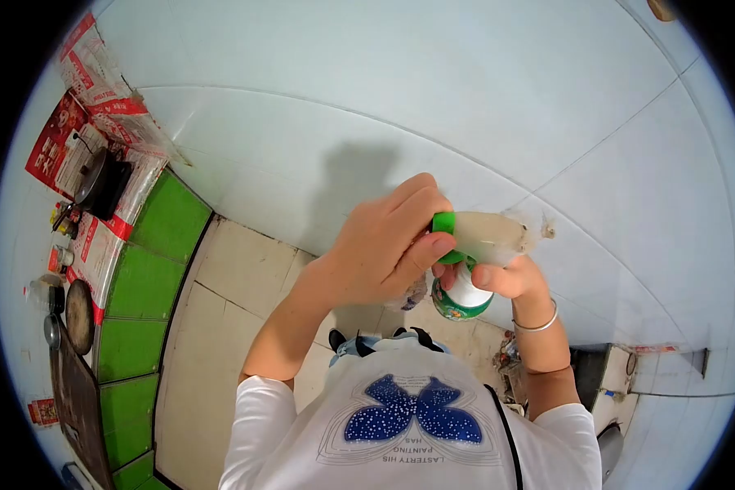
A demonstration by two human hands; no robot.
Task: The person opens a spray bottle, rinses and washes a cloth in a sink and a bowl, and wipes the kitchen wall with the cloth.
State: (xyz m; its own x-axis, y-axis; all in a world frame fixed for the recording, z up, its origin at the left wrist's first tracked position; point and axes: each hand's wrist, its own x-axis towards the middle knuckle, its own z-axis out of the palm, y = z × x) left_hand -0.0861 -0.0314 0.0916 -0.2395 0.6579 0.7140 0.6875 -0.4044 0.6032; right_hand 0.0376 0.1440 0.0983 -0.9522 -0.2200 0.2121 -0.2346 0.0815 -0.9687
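Note:
My left hand [388,245] is closed, with thumb and fingers pinching a bright green plastic piece [443,223] that looks like a cap or rim. A translucent, beige-looking part [490,233] extends from this green piece towards the wall; its exact kind is unclear. My right hand [510,282] grips a white bottle [469,290] with a green printed label, its thumb over the near side and fingertips showing at the left. Between the hands, the bottle's top lies close to the green piece; whether they are joined is hidden. Crinkled clear plastic [412,294] shows beneath my left hand.
A pale tiled wall [482,98] stands directly ahead. Along the left runs a counter with green cupboard doors [143,286], bearing a dark pan [98,180] on a stove and several jars. A round wooden board [79,317] leans there. Low clutter [510,367] lies at the right.

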